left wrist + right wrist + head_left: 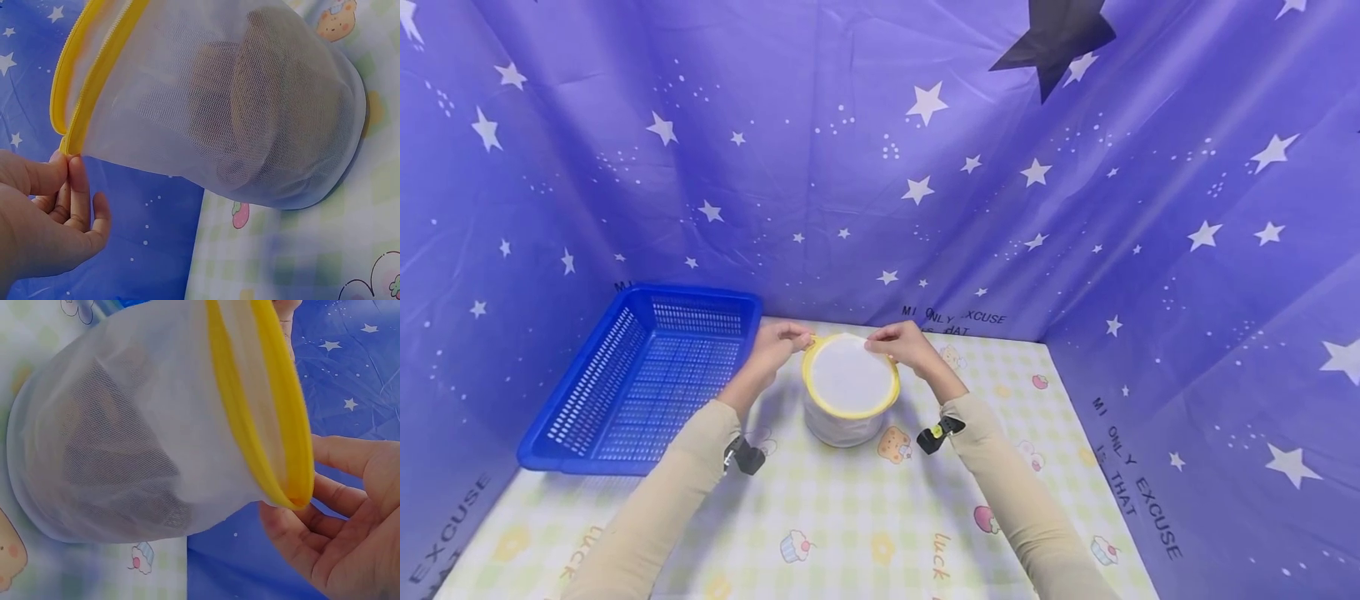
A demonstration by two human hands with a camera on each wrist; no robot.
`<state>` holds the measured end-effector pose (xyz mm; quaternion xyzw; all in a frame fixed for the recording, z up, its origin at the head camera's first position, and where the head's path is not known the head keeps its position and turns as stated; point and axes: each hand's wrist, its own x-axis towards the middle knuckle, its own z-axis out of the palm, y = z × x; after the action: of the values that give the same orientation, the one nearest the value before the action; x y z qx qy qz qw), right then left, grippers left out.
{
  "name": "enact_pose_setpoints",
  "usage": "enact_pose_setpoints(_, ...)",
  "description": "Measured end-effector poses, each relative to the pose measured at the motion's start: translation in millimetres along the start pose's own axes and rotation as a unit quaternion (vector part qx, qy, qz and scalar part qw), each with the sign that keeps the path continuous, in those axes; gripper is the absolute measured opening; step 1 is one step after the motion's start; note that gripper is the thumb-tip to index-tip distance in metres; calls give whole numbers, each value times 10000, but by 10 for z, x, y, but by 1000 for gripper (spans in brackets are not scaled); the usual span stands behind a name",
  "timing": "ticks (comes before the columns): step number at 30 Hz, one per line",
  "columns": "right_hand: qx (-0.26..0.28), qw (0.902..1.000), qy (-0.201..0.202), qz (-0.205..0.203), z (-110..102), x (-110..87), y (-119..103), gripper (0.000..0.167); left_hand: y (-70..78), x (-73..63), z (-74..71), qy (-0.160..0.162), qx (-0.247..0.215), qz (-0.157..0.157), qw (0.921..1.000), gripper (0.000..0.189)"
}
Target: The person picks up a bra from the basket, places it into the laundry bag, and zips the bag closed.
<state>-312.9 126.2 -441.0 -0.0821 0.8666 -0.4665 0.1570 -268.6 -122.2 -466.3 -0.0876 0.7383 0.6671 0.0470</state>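
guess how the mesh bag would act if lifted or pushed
The mesh bag would probably sag when lifted, since its thin fabric is creased. The brown contents may shift, bunched low with room above. Pushed, it seems likelier to slide than roll, standing upright.

Fine, sheer mesh is shown on the white bag, with matt cloth-like tape on its yellow trim, while smooth, perforated plastic is presented by the blue basket at nine o'clock. At twelve, a soft sheen is caught on the creased curtain.
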Motion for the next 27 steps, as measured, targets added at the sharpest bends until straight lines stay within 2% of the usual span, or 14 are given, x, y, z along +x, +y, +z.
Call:
enact_pose_setpoints(7, -238, 9990, -301, 235, -58, -7, -76, 27, -17, -1, 7, -18, 64, -59, 10000, 26)
enact_pose_setpoints(13, -429, 9979, -361, 322, -66, 55, -53, 25, -2, -5, 10, 1, 5, 142, 9999, 25)
enact_pose_setpoints(19, -508, 9975, -354, 352, -49, 68, -46, 24, 10, -19, 23, -44, 24, 66, 10000, 26)
enact_pose_setpoints(27, -365, 9981, -131, 472, -37, 38, -34, 20, 10, -32, 33, -37, 20, 108, 9999, 26)
